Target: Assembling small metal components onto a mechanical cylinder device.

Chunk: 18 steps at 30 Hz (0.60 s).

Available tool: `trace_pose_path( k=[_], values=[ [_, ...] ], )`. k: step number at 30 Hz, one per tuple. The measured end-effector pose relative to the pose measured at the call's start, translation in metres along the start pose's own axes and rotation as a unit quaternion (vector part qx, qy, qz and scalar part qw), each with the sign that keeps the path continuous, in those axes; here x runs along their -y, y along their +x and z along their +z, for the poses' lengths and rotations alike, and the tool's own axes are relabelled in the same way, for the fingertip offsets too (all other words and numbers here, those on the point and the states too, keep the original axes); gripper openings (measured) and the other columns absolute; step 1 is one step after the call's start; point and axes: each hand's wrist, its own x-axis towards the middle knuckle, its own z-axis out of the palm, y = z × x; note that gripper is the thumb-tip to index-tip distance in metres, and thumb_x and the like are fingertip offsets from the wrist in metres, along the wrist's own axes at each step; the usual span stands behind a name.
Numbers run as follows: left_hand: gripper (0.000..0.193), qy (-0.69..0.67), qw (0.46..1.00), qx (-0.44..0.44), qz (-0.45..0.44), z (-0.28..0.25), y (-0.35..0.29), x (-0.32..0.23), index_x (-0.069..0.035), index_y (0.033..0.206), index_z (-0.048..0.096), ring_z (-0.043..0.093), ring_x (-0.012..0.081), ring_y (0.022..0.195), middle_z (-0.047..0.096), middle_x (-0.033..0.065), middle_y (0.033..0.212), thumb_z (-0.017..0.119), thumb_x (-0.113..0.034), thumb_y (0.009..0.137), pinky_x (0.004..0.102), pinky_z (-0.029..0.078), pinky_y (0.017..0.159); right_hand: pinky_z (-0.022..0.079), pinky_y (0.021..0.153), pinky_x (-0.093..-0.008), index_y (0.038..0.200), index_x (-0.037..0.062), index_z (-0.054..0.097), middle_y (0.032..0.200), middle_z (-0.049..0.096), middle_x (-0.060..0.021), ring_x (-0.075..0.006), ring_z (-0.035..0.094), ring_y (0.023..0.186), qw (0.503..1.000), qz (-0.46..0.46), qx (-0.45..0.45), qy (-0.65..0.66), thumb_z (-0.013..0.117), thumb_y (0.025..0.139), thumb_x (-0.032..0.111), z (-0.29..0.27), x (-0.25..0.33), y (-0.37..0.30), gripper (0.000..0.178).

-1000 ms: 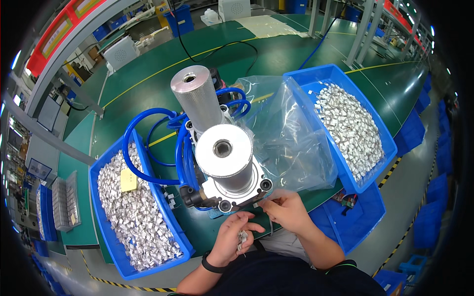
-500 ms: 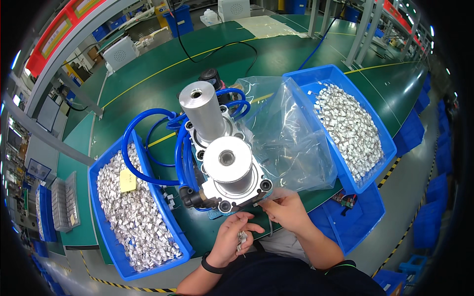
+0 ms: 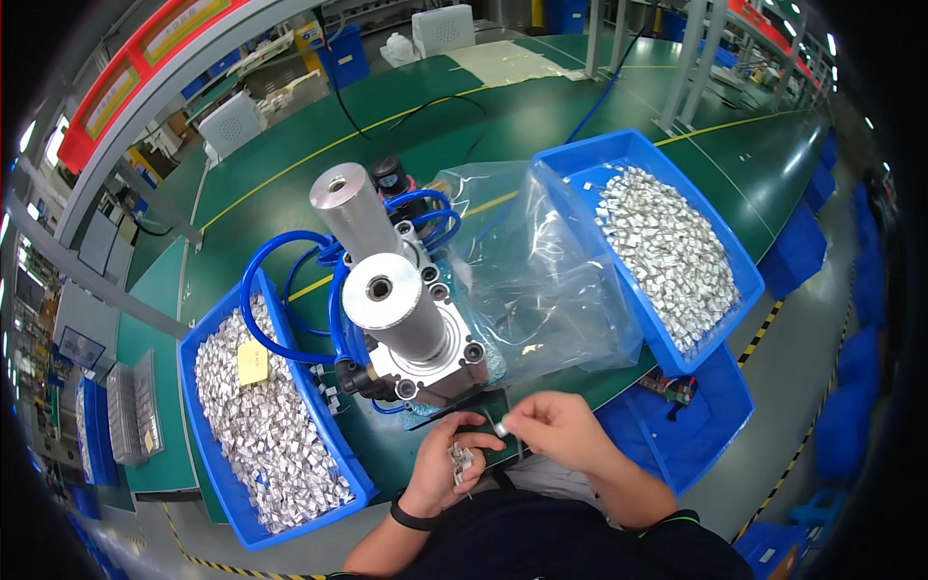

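My left hand point(image 3: 447, 464) is closed loosely around several small white-and-silver parts with thin leads point(image 3: 462, 462), its thumb and forefinger reaching to the right. My right hand point(image 3: 561, 427) pinches one small white part point(image 3: 501, 428) between thumb and forefinger, just off the left fingertips. Both hands are at the table's near edge, in front of a pneumatic press point(image 3: 425, 362) with two upright silver cylinders and blue air hoses point(image 3: 253, 290). The press's working end is hidden beneath its cylinder block.
A blue bin point(image 3: 360, 471) heaped with small white parts and a yellow note point(image 3: 252, 362) stands left of the press. Another filled blue bin point(image 3: 754, 275) is at the right, beside a clear plastic bag point(image 3: 541, 280). Below it sits a lower blue bin point(image 3: 720, 411).
My right hand has drawn back from the front of the press, and the small white part in its fingers now shows. My left hand keeps its bunch. The view has shifted slightly.
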Motion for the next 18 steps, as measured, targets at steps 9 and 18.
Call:
trace_pose_path(
  k=[9, 18],
  values=[
    [0.043, -0.014, 0.998, 0.053, 0.02, 0.014, -0.006, -0.004, 0.0, 0.119, 0.041, 0.04, 0.0099, 0.043, 0.065, 0.0221, 0.09, 0.031, -0.04, 0.103, 0.02, 0.027, 0.032, 0.05, 0.066, -0.0344, 0.089, 0.0032, 0.067, 0.084, 0.063, -0.0113, -0.0268, 0.061, 0.074, 0.829, -0.286, -0.195, -0.439, 0.071, 0.083, 0.017, -0.02, 0.042, -0.035, 0.015],
    [0.048, 0.042, 0.996, 0.073, -0.011, 0.024, -0.01, -0.01, -0.004, 0.126, 0.04, 0.043, 0.0084, 0.044, 0.055, 0.0095, 0.081, 0.029, -0.045, 0.103, 0.0179, 0.029, 0.03, 0.048, 0.077, -0.0378, 0.097, 0.0031, 0.069, 0.094, 0.061, -0.0142, -0.0293, 0.06, 0.091, 0.942, -0.191, 0.094, -0.259, 0.067, 0.086, 0.017, 0.024, 0.004, 0.004, 0.018]
  ],
)
